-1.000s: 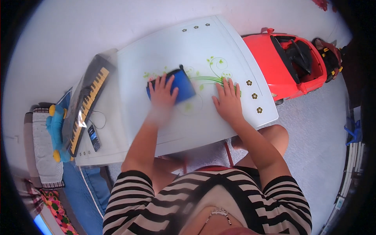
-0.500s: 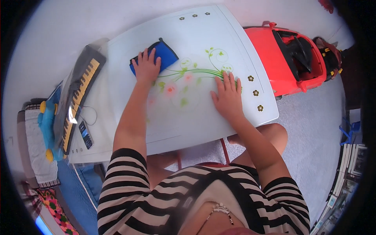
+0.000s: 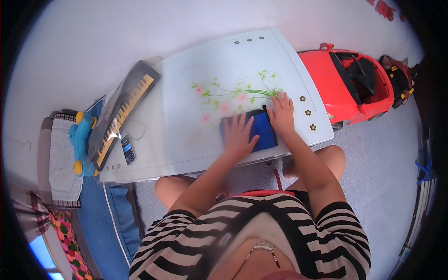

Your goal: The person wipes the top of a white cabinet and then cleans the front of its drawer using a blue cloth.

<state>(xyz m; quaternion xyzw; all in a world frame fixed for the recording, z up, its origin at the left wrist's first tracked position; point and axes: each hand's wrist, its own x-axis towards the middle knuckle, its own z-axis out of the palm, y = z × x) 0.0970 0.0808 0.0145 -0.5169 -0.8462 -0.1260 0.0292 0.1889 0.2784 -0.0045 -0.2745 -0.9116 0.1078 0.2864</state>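
Note:
A flat blue piece with black edging [image 3: 266, 132] and a small black tab at its upper corner lies on the white table [image 3: 186, 149], close to its near edge; it looks like a pouch or folded cloth. My left hand [image 3: 239, 137] rests flat on its left part, fingers spread, covering some of it. Just to the right, my right hand [image 3: 283, 114] lies on the tabletop with fingers stretched out, beside the tab and over the end of the printed green stems. Nothing is gripped in either hand.
Along the table's left side lies a keyboard [image 3: 126, 114] in a clear cover, with a phone [image 3: 128, 149] beside it. A blue and yellow toy [image 3: 83, 142] stands beyond. Right of the table is a red toy car [image 3: 322, 79]. A blue-covered bed [image 3: 100, 214] lies lower left.
My left hand has moved right and toward me, with the blue piece under it. My right hand stays nearly in place on the table. The view has shifted somewhat.

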